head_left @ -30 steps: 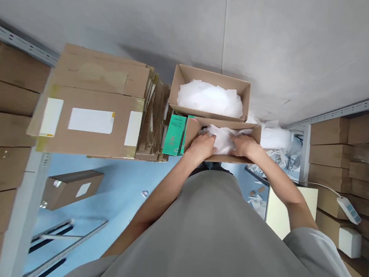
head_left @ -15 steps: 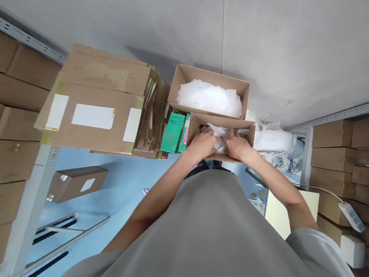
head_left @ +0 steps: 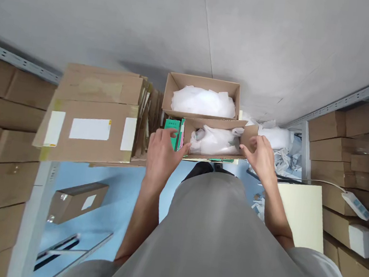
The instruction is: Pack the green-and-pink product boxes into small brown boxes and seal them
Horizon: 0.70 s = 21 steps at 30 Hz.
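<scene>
In front of my body stands a small open cardboard box (head_left: pixel 213 123), and a wrapped bundle (head_left: pixel 217 142) in thin white packing lies inside it. At the box's left end is my left hand (head_left: pixel 162 156), open, with thumb and fingers spread and nothing held. My right hand (head_left: pixel 262 156) is open at the opposite end, its thumb and fingers apart beside the box's right end; whether it touches the cardboard I cannot tell. Green boxes (head_left: pixel 172 125) stand partly behind my left hand.
A larger open carton (head_left: pixel 204 83) with white wrapping sits behind the small box, against the wall. Flattened cardboard boxes (head_left: pixel 88 145) stand stacked to the left. White wrapped bundles (head_left: pixel 276 138) lie to the right. Shelves of cartons (head_left: pixel 325 148) flank both sides.
Both hands have come out of the small box and moved apart to its two ends. The white bundle inside is now uncovered to view. The camera view has shifted slightly.
</scene>
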Available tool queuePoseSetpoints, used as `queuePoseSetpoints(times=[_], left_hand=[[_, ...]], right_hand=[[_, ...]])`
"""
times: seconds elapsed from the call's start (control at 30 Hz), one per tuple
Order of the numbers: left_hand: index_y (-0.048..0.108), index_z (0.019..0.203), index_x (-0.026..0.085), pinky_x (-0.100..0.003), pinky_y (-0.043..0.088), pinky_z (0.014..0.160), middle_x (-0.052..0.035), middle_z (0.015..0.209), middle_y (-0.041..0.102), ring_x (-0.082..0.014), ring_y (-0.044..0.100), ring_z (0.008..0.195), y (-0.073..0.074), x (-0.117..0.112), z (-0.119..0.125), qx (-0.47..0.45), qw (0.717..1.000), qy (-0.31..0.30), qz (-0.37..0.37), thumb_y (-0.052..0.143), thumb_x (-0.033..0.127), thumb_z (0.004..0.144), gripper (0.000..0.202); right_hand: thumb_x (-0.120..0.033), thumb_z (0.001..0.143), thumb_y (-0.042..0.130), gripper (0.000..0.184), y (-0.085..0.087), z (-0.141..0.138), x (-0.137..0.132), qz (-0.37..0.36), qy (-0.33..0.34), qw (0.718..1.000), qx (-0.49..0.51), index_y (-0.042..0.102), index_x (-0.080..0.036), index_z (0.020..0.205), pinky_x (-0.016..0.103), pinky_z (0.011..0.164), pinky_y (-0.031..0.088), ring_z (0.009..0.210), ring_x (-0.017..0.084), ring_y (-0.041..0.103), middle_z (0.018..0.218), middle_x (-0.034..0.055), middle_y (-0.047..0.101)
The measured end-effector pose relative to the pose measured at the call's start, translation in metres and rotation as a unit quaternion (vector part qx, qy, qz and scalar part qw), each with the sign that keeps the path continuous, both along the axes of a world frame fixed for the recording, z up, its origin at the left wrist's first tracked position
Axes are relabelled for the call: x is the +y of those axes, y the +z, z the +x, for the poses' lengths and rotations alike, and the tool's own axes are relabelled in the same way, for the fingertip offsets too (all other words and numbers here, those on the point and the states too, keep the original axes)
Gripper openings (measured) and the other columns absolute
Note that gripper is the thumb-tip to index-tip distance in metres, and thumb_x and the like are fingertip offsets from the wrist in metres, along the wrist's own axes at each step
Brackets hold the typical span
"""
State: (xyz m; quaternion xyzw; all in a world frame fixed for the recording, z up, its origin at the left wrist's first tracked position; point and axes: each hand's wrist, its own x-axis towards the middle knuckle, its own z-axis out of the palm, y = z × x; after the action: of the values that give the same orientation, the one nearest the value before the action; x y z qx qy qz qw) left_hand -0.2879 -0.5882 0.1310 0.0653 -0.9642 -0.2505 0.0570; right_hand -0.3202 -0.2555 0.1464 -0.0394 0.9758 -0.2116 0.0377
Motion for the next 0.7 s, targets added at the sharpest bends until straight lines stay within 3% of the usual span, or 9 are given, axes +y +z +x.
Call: queuePoseSetpoints(times=[0.17, 0.27, 0.37, 0.5, 0.7], left_hand=[[0.067, 0.109, 0.023, -0.051, 0.058, 0.102, -0.0141, 0.112, 0.075, -0.0387, 0.071, 0.111, -0.015, -0.009, 0.007, -0.039, 0.999, -0.014, -0.007, 0.080, 0.049, 0.095, 0.032], [0.065, 0.096, 0.025, -0.046, 0.057, 0.098, -0.0123, 0.105, 0.076, -0.0370, 0.072, 0.108, -0.016, -0.012, 0.010, -0.051, 0.998, -0.036, -0.007, 0.079, 0.044, 0.094, 0.024], [0.062, 0.086, 0.026, -0.042, 0.056, 0.088, -0.0097, 0.096, 0.076, -0.0338, 0.074, 0.099, -0.017, -0.015, 0.011, -0.048, 0.998, -0.044, -0.002, 0.075, 0.037, 0.094, 0.019], [0.063, 0.083, 0.026, -0.039, 0.054, 0.084, -0.0087, 0.093, 0.077, -0.0310, 0.074, 0.094, -0.018, -0.013, 0.014, -0.003, 0.997, -0.071, 0.002, 0.071, 0.027, 0.092, 0.012], [0.065, 0.082, 0.025, -0.037, 0.050, 0.079, -0.0056, 0.085, 0.074, -0.0278, 0.071, 0.086, -0.008, 0.012, 0.032, 0.059, 0.985, -0.159, 0.033, 0.070, 0.024, 0.091, 0.010]], right_hand=[[-0.046, 0.102, 0.073, 0.029, -0.037, 0.021, 0.004, -0.034, -0.149, 0.984, 0.088, 0.066, -0.022, 0.116, 0.045, 0.097, 0.056, 0.107, 0.032, 0.067, 0.116, 0.0139, 0.072], [-0.048, 0.101, 0.071, 0.027, -0.044, 0.031, -0.002, -0.073, -0.176, 0.979, 0.069, 0.068, -0.022, 0.107, 0.039, 0.088, 0.054, 0.092, 0.028, 0.068, 0.102, 0.0098, 0.076], [-0.044, 0.101, 0.068, 0.021, -0.041, 0.040, -0.012, -0.085, -0.194, 0.977, 0.017, 0.070, -0.023, 0.099, 0.035, 0.080, 0.050, 0.083, 0.026, 0.071, 0.090, 0.0068, 0.078], [-0.041, 0.100, 0.065, 0.019, -0.030, 0.068, -0.025, -0.075, -0.241, 0.967, 0.026, 0.070, -0.024, 0.093, 0.034, 0.076, 0.047, 0.080, 0.027, 0.072, 0.084, 0.0070, 0.079], [-0.050, 0.100, 0.062, 0.028, -0.009, 0.155, -0.021, -0.092, -0.335, 0.936, 0.061, 0.068, -0.025, 0.089, 0.035, 0.077, 0.050, 0.082, 0.027, 0.073, 0.088, 0.0084, 0.081]])
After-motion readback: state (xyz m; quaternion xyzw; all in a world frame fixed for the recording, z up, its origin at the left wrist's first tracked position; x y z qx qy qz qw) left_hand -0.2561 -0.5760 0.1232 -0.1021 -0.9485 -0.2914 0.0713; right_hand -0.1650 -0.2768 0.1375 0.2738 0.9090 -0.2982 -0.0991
